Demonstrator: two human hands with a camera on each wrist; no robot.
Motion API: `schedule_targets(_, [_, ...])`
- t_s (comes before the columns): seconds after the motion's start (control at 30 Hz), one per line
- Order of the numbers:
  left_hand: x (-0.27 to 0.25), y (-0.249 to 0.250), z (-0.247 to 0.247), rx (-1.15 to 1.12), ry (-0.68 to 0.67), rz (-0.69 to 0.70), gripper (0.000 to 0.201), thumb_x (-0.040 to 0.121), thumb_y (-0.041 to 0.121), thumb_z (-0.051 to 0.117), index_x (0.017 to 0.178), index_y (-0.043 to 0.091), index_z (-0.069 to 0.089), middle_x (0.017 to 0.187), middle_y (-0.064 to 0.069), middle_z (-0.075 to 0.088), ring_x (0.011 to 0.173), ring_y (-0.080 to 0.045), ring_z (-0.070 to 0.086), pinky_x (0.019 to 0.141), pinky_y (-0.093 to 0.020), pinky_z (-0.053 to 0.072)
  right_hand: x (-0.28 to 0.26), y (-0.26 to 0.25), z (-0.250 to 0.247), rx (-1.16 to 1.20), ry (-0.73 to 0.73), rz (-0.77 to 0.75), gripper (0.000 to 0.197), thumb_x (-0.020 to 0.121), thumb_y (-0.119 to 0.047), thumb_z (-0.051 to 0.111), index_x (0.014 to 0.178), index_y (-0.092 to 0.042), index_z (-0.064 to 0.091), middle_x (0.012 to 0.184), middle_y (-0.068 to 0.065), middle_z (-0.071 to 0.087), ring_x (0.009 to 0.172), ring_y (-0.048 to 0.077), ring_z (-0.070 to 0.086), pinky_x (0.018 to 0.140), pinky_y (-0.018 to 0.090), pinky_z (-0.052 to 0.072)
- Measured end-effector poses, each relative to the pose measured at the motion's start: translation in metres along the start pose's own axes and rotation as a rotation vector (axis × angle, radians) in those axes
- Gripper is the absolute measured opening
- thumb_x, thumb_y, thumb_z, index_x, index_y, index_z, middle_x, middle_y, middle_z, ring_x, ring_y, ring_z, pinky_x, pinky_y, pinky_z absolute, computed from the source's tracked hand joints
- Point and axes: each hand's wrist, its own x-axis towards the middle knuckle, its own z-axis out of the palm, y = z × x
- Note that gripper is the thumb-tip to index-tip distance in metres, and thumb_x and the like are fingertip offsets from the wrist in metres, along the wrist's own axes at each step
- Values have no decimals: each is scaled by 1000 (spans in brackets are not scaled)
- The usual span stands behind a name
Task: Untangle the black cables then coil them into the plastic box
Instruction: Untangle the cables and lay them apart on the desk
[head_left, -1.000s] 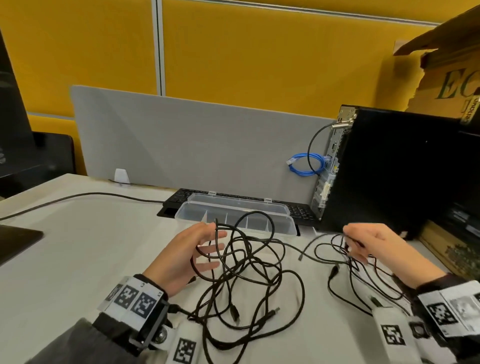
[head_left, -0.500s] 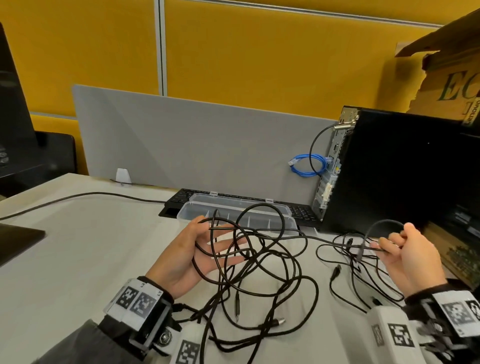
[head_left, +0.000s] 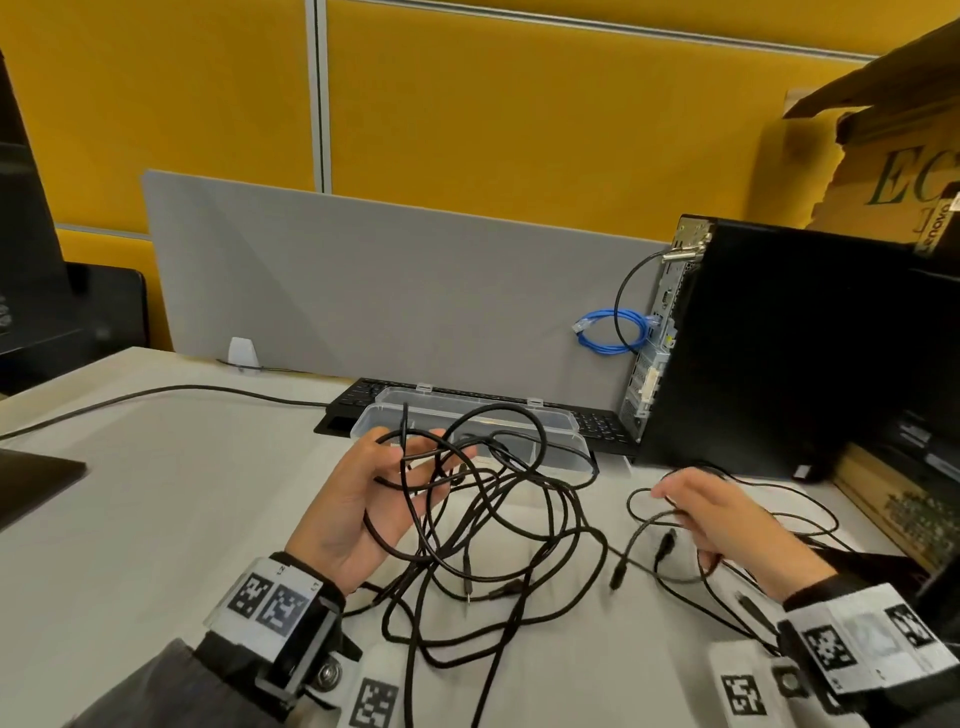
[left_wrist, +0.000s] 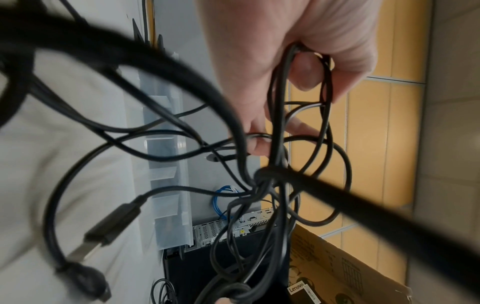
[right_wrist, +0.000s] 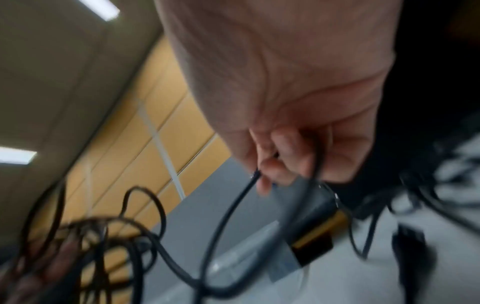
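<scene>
A tangle of black cables (head_left: 493, 525) lies on the white desk, partly lifted. My left hand (head_left: 415, 467) is palm up with several loops draped over it. In the left wrist view its fingers (left_wrist: 306, 70) curl round strands of the cables (left_wrist: 275, 144). My right hand (head_left: 675, 506) is palm down over a second, looser bunch of cables (head_left: 727, 577); the blurred right wrist view shows the right hand (right_wrist: 280, 164) gripping one cable (right_wrist: 228, 209). The clear plastic box (head_left: 566, 447) stands open behind the tangle, with cable loops arching in front of it.
A black keyboard (head_left: 363, 395) sits behind the box against a grey divider (head_left: 363, 291). A black computer tower (head_left: 779, 353) with a blue cable (head_left: 608, 332) stands at the right, a cardboard box (head_left: 883, 171) above it. Another black cable (head_left: 156, 392) crosses the desk at left.
My right hand has come down and to the left, turning palm down over the right bunch. My left hand stays under the tangle, its loops slightly shifted.
</scene>
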Motion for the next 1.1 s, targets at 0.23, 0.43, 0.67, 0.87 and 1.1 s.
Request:
schedule_targets(0.23, [0, 12, -6, -52, 4, 123, 15, 51, 18, 79, 59, 18, 66, 88, -8, 72, 102, -42, 64, 75, -33, 55, -4, -15, -4, 129, 172, -99, 39, 94, -39, 48, 62, -17, 45, 55, -4, 32, 48, 11, 34, 52, 24, 38])
schedule_targets(0.43, [-1, 20, -5, -75, 73, 188, 13, 66, 16, 63, 55, 20, 68, 84, -4, 72, 93, -36, 68, 67, -27, 56, -4, -1, -16, 827, 398, 51, 31, 96, -28, 33, 65, -23, 31, 53, -4, 26, 39, 10, 22, 48, 29, 31])
schedule_targets(0.67, [-4, 17, 1, -40, 67, 179, 40, 77, 8, 38, 52, 16, 68, 78, -6, 72, 92, -38, 68, 65, -25, 55, -6, -7, 2, -394, 134, -95, 24, 97, -38, 37, 99, -21, 54, 102, -1, 56, 84, 12, 53, 75, 27, 45])
schedule_targets(0.87, [-2, 12, -6, -75, 26, 123, 30, 33, 16, 84, 52, 15, 61, 89, -14, 70, 100, -47, 63, 74, -35, 56, -19, -98, 32, -179, -16, -523, 36, 91, -42, 45, 123, -29, 51, 104, -18, 55, 95, -3, 51, 68, 6, 39])
schedule_targets(1.1, [0, 31, -3, 155, -93, 30, 30, 40, 22, 79, 61, 13, 60, 87, -15, 70, 100, -42, 64, 75, -44, 53, -11, -133, 32, 59, -318, -412, 15, 93, -23, 53, 98, -11, 60, 63, -3, 61, 49, 4, 56, 40, 15, 39])
